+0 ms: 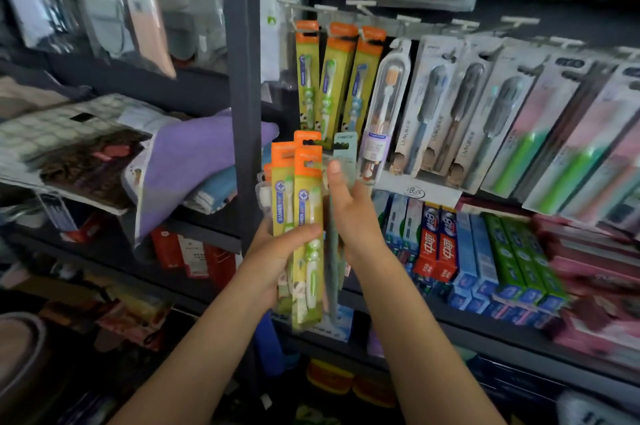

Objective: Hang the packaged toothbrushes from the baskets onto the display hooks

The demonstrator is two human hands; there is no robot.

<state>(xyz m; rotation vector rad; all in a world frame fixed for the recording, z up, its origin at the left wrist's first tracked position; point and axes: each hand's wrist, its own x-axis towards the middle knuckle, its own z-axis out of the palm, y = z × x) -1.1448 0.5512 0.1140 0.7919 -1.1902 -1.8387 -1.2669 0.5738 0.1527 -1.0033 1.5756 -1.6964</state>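
My left hand (277,251) grips a fanned bundle of yellow-and-orange packaged toothbrushes (304,203), thumb across their fronts. My right hand (349,210) touches the right side of the bundle, fingers fairly straight against a pale teal pack (344,151) behind the yellow ones. Above, three matching yellow packs (329,78) hang side by side on white display hooks (360,4). Further right hang a clear toothbrush case (384,106) and several grey and pink-green toothbrush packs (485,113).
A dark upright post (244,78) divides the shelving just left of the hooks. Toothpaste boxes (467,251) fill the shelf below the hanging packs. Folded purple cloth (194,161) and bagged goods lie on the left shelves. No baskets are in view.
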